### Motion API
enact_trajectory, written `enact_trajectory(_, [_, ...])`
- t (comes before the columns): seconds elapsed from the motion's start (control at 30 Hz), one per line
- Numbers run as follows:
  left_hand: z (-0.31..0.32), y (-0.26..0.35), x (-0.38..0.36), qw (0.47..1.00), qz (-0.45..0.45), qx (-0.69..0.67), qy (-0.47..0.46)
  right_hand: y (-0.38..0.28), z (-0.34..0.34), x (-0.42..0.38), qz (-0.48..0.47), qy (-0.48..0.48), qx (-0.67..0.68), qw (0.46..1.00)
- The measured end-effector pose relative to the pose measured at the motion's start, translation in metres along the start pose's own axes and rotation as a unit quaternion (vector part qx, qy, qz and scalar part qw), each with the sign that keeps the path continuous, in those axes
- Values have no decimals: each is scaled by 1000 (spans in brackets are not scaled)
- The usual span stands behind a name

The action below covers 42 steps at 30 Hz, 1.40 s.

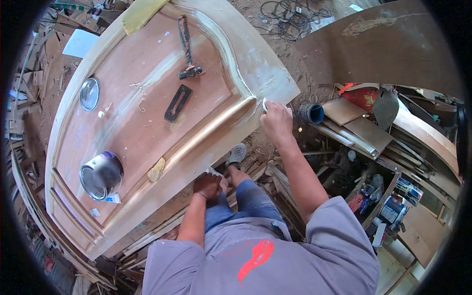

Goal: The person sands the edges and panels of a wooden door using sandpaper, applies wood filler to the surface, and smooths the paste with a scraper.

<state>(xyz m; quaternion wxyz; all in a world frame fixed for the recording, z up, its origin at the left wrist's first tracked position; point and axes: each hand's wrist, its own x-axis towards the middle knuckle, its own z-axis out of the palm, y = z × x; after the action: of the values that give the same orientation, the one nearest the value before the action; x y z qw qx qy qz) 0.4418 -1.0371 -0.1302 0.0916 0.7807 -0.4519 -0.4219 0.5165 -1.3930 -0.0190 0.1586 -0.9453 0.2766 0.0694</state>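
A large curved wooden panel with raised moulding lies in front of me, pale filler smeared on parts of it. My right hand is closed at the panel's right corner, around a small whitish thing mostly hidden by the fingers; I cannot tell its kind. Low beside the near edge, my left hand grips a pale flat piece. On the panel rest a hammer, a dark slotted block, an open can, a round lid and a crumpled yellowish piece.
A yellow sheet hangs over the panel's far edge. To the right stand a blue-rimmed tin, stacked boards and a crate of tins and bags. A large brown board lies behind them. Tangled cables and wood scraps cover the floor.
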Motion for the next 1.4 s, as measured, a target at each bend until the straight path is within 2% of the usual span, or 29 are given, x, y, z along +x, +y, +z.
enact_trajectory(0.17, [27,-12,4,999,20,3,35,-34,6,-11,-18,-38,11,999])
enact_trajectory(0.27, [13,-6,-2,999,24,-12,25,-71,19,-32,5,-81,-11,997])
enact_trajectory(0.4, [17,-3,-3,997,-8,-39,58,-116,50,-82,-42,-39,11,998])
enact_trajectory(0.5, [-23,7,-14,999,-20,-49,-6,-162,82,-126,-48,-23,13,998])
enact_trajectory(0.53, [-23,5,-13,999,-18,-46,-3,-177,87,-140,-61,-31,22,997])
enact_trajectory(0.63, [-2,-9,-9,999,1,-32,35,-208,114,-178,-109,-21,23,994])
enact_trajectory(0.73, [24,-17,-5,996,28,-21,82,-232,117,-204,-156,-80,11,984])
enact_trajectory(0.83, [40,-21,3,991,63,-6,120,-200,93,-207,-198,-7,143,970])
enact_trajectory(0.9, [48,-21,6,987,72,-3,141,-136,81,-179,-167,41,257,951])
enact_trajectory(0.93, [46,-19,5,986,76,-4,149,-111,45,-168,-144,68,200,967])
enact_trajectory(1.0, [25,-10,-3,989,47,-37,133,-42,31,-128,-135,173,133,966])
enact_trajectory(1.1, [26,-9,-3,989,46,-30,140,29,47,-77,-128,210,-3,969])
enact_trajectory(1.17, [12,-4,-9,989,48,-21,140,46,63,-56,-130,210,-41,968])
enact_trajectory(1.27, [5,-2,-12,990,39,-20,133,41,103,-69,-105,249,-74,960])
enact_trajectory(1.3, [5,-1,-11,990,36,-24,131,33,109,-83,-66,226,-90,968])
enact_trajectory(1.4, [33,-13,-2,981,61,-21,181,2,97,-130,-48,164,-64,983])
